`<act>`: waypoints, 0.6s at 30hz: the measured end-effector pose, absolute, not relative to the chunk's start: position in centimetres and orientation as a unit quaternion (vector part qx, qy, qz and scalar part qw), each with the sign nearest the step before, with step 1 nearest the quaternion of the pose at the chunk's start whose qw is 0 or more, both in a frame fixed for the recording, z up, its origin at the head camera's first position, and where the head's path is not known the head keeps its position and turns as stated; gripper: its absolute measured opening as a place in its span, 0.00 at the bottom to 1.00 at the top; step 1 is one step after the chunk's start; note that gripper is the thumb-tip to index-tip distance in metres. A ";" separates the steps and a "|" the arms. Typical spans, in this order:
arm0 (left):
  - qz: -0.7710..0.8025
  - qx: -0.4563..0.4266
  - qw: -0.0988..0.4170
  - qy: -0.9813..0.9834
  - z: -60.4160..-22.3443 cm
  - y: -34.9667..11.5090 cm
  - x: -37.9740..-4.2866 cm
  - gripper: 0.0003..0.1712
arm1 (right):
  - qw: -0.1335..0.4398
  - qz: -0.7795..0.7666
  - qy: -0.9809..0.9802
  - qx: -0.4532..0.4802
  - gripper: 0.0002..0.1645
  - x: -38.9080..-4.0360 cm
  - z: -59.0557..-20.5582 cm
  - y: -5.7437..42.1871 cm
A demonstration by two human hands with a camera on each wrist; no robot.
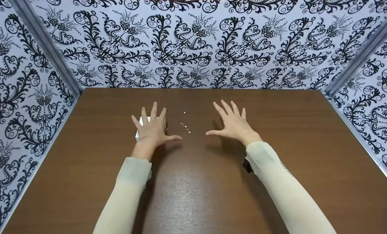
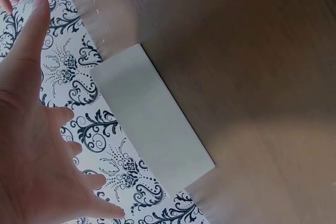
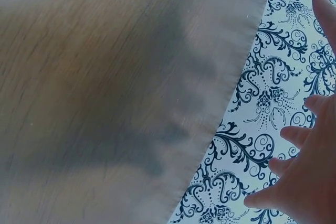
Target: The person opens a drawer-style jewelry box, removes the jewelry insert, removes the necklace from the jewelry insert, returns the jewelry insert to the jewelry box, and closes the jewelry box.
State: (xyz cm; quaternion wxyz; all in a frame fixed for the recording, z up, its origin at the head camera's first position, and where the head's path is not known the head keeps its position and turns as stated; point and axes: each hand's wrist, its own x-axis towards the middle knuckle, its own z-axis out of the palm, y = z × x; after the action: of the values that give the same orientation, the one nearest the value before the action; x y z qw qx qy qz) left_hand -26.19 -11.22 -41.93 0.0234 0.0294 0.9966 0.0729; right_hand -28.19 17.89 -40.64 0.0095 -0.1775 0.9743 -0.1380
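Note:
My left hand (image 1: pixel 151 130) is spread wide above a white, box-like object (image 1: pixel 141 121), hiding most of it in the head view. A brownish edge of that object shows by the index finger. In the left wrist view the object's plain pale rectangular side (image 2: pixel 155 119) stands apart from the fingers. Its kind cannot be told. To the right, my right hand (image 1: pixel 236 126) hovers over the table with fingers spread and holds nothing. Several small white bits (image 1: pixel 185 126) lie on the table between the hands, nearer the left one.
A brown wooden table (image 1: pixel 187 195) lies beneath both arms. Walls with a black-and-white scroll pattern (image 1: pixel 193 42) border it at the back and both sides, with grey strips (image 1: pixel 47 45) along the corners. A small black item (image 1: pixel 247 165) sits under the right wrist.

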 end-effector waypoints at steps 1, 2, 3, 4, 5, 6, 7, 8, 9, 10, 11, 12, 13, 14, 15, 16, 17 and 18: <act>0.072 0.028 0.026 0.997 -42.0 -11.3 -26.2 0.75 | 0.010 -0.139 0.974 -0.177 0.69 -28.2 -40.6 17.9; 0.071 0.028 0.027 0.997 -42.0 -11.3 -26.1 0.75 | 0.010 -0.139 0.974 -0.177 0.69 -28.1 -40.6 17.9; 0.072 0.027 0.027 0.997 -42.0 -11.4 -26.1 0.75 | 0.010 -0.139 0.974 -0.177 0.69 -28.2 -40.7 17.9; 0.074 0.027 0.028 0.997 -42.1 -11.4 -26.1 0.75 | 0.010 -0.139 0.974 -0.177 0.69 -28.2 -40.7 17.9; 0.073 0.027 0.029 0.997 -42.1 -11.5 -26.1 0.75 | 0.010 -0.139 0.974 -0.177 0.69 -28.2 -40.6 17.9; 0.073 0.026 0.029 0.997 -42.2 -11.5 -26.1 0.75 | 0.011 -0.140 0.974 -0.177 0.69 -28.2 -40.6 17.9; 0.072 0.026 0.030 0.997 -42.2 -11.6 -26.0 0.75 | 0.012 -0.141 0.974 -0.177 0.69 -28.2 -40.6 18.0; 0.071 0.027 0.029 0.997 -42.3 -11.6 -26.0 0.75 | 0.012 -0.140 0.974 -0.177 0.69 -28.2 -40.6 18.0; 0.071 0.026 0.030 0.997 -42.3 -11.7 -26.0 0.75 | 0.013 -0.141 0.974 -0.177 0.69 -28.2 -40.6 18.0; 0.070 0.027 0.030 0.997 -42.4 -11.7 -26.0 0.74 | 0.014 -0.141 0.974 -0.177 0.69 -28.2 -40.6 18.0; 0.070 0.027 0.032 0.997 -42.4 -11.7 -25.9 0.74 | 0.015 -0.141 0.974 -0.176 0.68 -28.2 -40.6 18.0; 0.068 0.027 0.032 0.997 -42.4 -11.7 -25.9 0.74 | 0.016 -0.141 0.974 -0.176 0.68 -28.2 -40.6 18.1; 0.069 0.028 0.031 0.997 -42.4 -11.8 -25.9 0.74 | 0.017 -0.141 0.974 -0.176 0.68 -28.2 -40.6 18.1; 0.071 0.028 0.033 0.997 -42.5 -11.8 -25.9 0.74 | 0.018 -0.142 0.974 -0.175 0.69 -28.2 -40.6 18.1; 0.071 0.029 0.033 0.996 -42.5 -11.8 -25.9 0.74 | 0.019 -0.143 0.974 -0.175 0.69 -28.2 -40.7 18.2; 0.072 0.030 0.035 0.996 -42.5 -11.9 -25.8 0.74 | 0.020 -0.144 0.974 -0.175 0.69 -28.2 -40.7 18.2; 0.072 0.030 0.036 0.996 -42.5 -11.9 -25.8 0.74 | 0.021 -0.145 0.974 -0.174 0.69 -28.2 -40.7 18.2; 0.072 0.030 0.036 0.996 -42.6 -11.9 -25.8 0.74 | 0.022 -0.146 0.974 -0.173 0.69 -28.2 -40.7 18.2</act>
State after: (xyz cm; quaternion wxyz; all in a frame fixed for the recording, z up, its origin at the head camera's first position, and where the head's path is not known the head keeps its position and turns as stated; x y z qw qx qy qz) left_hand -25.83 -11.92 -42.56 0.0365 0.0300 0.9963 0.0718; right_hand -28.23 18.25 -40.71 0.0216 -0.1734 0.9738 -0.1458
